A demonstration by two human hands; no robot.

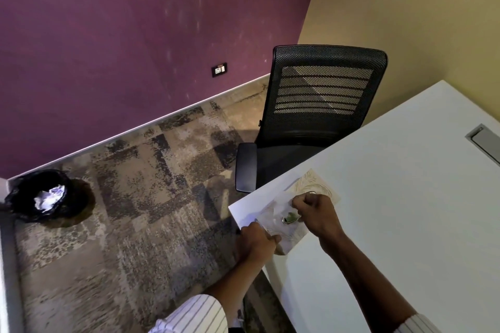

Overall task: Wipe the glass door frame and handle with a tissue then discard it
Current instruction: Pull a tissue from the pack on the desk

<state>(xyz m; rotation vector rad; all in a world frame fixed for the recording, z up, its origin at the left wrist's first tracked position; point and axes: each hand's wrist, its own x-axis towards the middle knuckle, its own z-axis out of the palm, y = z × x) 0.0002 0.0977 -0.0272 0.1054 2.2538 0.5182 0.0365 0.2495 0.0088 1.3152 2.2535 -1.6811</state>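
Both hands work at a tissue box on the corner of a white desk

The tissue box point(311, 197), pale with a leaf pattern, sits at the desk point(405, 197) corner, about 4 o'clock from the frame's centre. The right hand point(315, 215) hovers over the box's opening, fingers curled and pinched on a thin white tissue point(281, 204) that rises from it. The left hand point(258, 240) lies at 7 o'clock of the box, fingers closed on its near edge. A black mesh chair point(319, 105) stands at 12 o'clock of the box. A black-lined bin point(48, 197) holding crumpled paper sits far off at 9 o'clock, by the purple wall point(135, 35)
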